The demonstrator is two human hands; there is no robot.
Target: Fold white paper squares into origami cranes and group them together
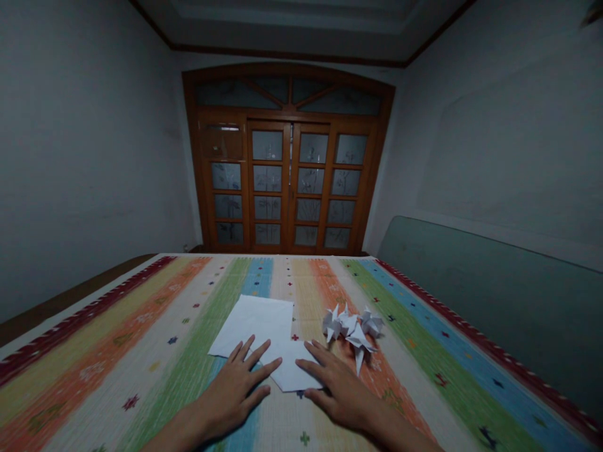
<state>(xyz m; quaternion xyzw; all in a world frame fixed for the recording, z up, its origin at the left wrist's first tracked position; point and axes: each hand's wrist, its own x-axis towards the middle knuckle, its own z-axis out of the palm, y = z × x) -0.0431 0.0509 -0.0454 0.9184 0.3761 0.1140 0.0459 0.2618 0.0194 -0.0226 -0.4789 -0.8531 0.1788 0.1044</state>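
Note:
White paper sheets (257,326) lie flat and overlapping on a striped woven cover (136,370), in front of me at the middle. My left hand (235,383) rests palm down with its fingers spread, and its fingertips lie on the lower left of the paper. My right hand (339,395) lies flat too, with its fingertips at the paper's right edge. Just beyond my right hand sits a small cluster of folded white paper origami figures (352,329), with pointed wings and tails. Neither hand touches them.
The cover spreads over a wide bed or platform, with a green padded panel (485,301) along its right side. A wooden-framed glazed door (287,182) stands beyond the far edge, between grey walls.

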